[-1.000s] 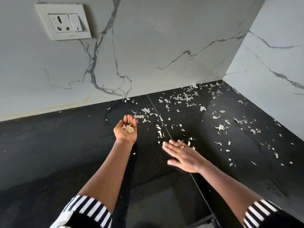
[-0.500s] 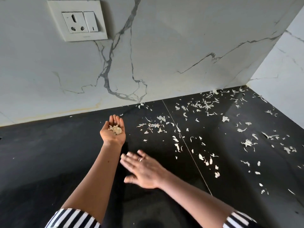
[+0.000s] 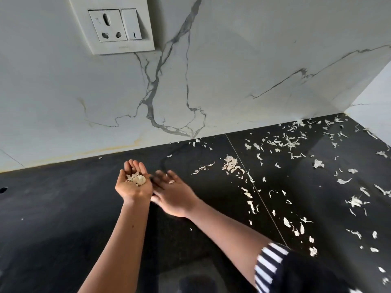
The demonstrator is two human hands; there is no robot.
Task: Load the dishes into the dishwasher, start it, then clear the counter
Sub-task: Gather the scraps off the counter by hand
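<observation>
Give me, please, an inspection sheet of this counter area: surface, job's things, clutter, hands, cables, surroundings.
Surface: black counter, one seam running front to back.
Job's things: pale scraps scattered over the right part, up to the corner; no dishes or dishwasher seen.
Clutter: nothing seen besides the scraps.
Hands: left hand palm up, cupped, carrying a small pile of scraps; right hand palm down beside it, fingers blurred.
Cables: nothing seen.
Surroundings: white veined wall with a socket plate; yellowish stain along its base.
</observation>
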